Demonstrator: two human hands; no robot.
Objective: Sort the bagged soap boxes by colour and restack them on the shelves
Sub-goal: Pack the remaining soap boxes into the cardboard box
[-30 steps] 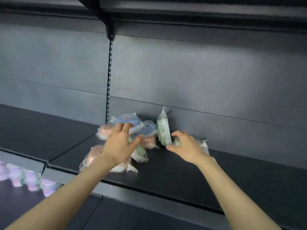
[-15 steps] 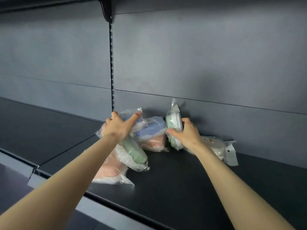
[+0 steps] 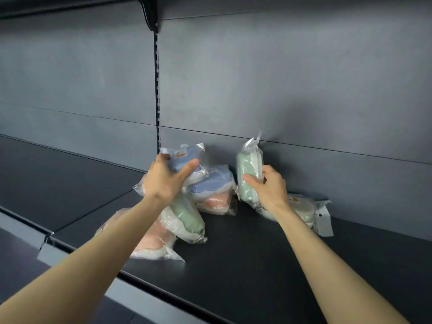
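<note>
L hand (image 3: 163, 181) grip is now clamped on the top blue box (image 3: 187, 157), lifting it off the pile (image 3: 210, 197). R hand (image 3: 268, 190) still clamps the green box (image 3: 245, 174) upright by the back wall (image 3: 304, 90). I think 2 colours are being separated.

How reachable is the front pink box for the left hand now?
Probably not yet: the left hand grips a blue box, and a green box lies partly over the front pink box.

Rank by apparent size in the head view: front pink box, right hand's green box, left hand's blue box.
1. Front pink box, though nearest the camera.
2. Green box.
3. Blue box, partly covered by the left hand, so unsure against green.
</note>
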